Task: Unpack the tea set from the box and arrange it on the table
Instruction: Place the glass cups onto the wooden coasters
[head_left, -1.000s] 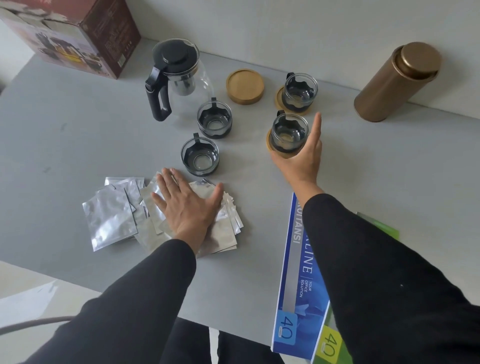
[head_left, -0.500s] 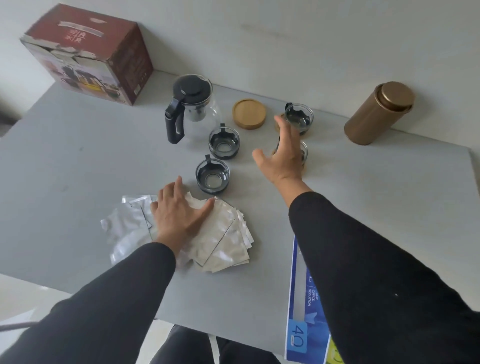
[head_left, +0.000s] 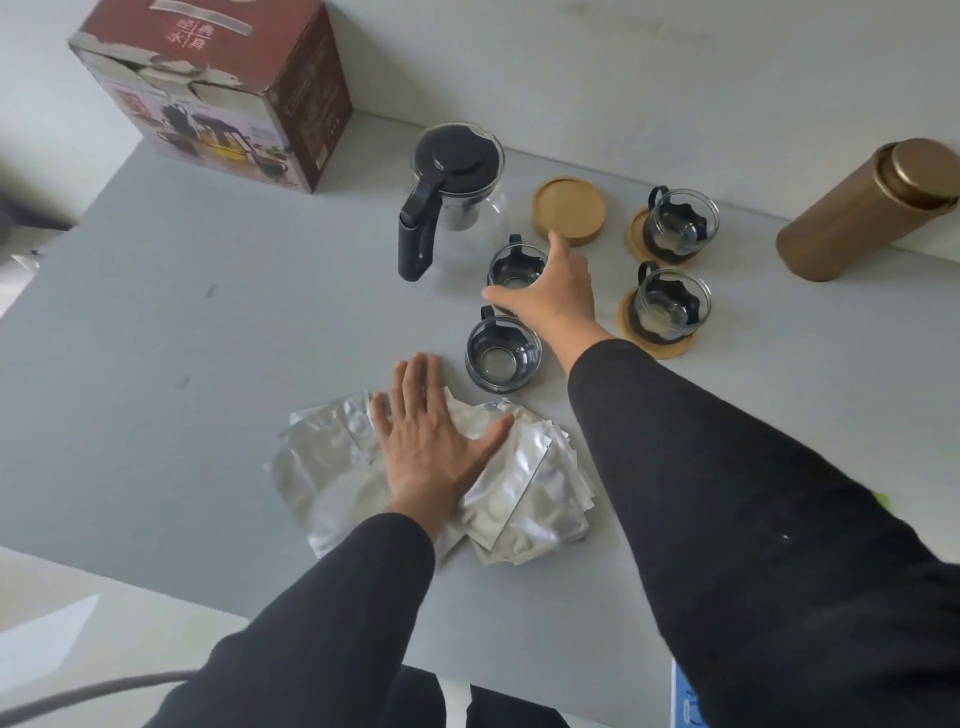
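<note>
The right hand (head_left: 550, 296), fingers spread wide, reaches over a small clear glass cup with black holder (head_left: 514, 267) near the surface's far edge; it looks light, fragile and slippery, so take its black handle. The left hand (head_left: 431, 447) presses flat on the silver foil sachets (head_left: 519, 499).

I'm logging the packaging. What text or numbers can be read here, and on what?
Box: four pale Chinese characters on the top face, too blurred to read surely.
Box side: small print and pictures, unreadable.
Blue packet at the bottom edge: mostly cut off, nothing readable.
Nothing else bears text.
</note>
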